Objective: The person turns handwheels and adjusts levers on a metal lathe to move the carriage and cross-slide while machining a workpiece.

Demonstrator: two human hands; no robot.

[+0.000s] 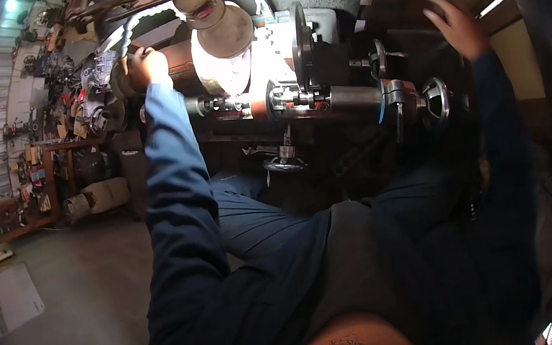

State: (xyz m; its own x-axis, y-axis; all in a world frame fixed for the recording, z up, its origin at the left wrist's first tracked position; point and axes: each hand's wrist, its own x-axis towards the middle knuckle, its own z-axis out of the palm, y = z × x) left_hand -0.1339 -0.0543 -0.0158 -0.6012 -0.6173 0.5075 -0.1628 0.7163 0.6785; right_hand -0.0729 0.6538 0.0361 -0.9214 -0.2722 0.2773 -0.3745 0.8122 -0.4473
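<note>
Machine of grey and brown metal point(271, 100), horizontal, spans the space ahead of the person's knees. Left hand point(148, 69), fingers curled, lies at its left end, beside a white segmented flexible line point(127, 34); cannot tell whether it grips anything. Right hand point(457, 27) is raised, fingers spread, near the round silver handwheel point(434, 104). Beige bell-shaped lamp shade point(224, 31) hangs above.

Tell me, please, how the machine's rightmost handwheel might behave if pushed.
The handwheel probably feels rigid, since it looks like shiny metal. It would likely turn rather than roll away, as it is round and appears mounted on the machine. Its smooth sheen suggests it may be slightly slippery.
</note>
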